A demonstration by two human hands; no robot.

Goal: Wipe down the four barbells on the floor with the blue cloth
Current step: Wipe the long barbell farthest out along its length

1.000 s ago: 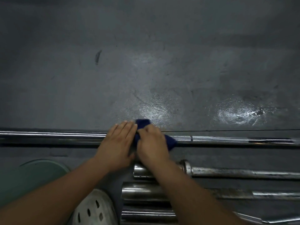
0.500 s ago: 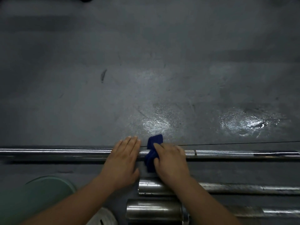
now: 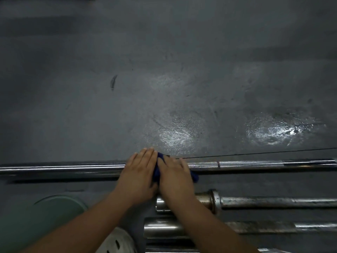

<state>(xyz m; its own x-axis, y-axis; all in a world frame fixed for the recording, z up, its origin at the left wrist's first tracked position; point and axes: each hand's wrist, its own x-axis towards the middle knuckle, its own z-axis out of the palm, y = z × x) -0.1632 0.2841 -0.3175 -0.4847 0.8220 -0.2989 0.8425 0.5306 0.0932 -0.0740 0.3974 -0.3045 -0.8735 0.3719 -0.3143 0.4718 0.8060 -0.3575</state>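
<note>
The far barbell (image 3: 63, 168) lies across the grey floor from left to right. My left hand (image 3: 138, 174) rests flat on its shaft, fingers straight. Right beside it, touching it, my right hand (image 3: 175, 178) grips the blue cloth (image 3: 194, 177) over the same shaft; most of the cloth is hidden under the hand. Nearer to me lie a second barbell (image 3: 273, 202) with its sleeve end under my right wrist, a third barbell (image 3: 164, 229), and the edge of a fourth barbell (image 3: 164, 250) at the bottom of the frame.
A green rounded shape (image 3: 54, 216) fills the lower left, with a white perforated shoe (image 3: 116, 241) beside it. Two shiny patches (image 3: 279, 132) glint on the floor beyond the far bar. A thin black line (image 3: 255, 153) runs along the floor to the right.
My right hand slid the cloth a little to the right along the far bar, then back against my left hand. The left hand stayed flat on the bar.
</note>
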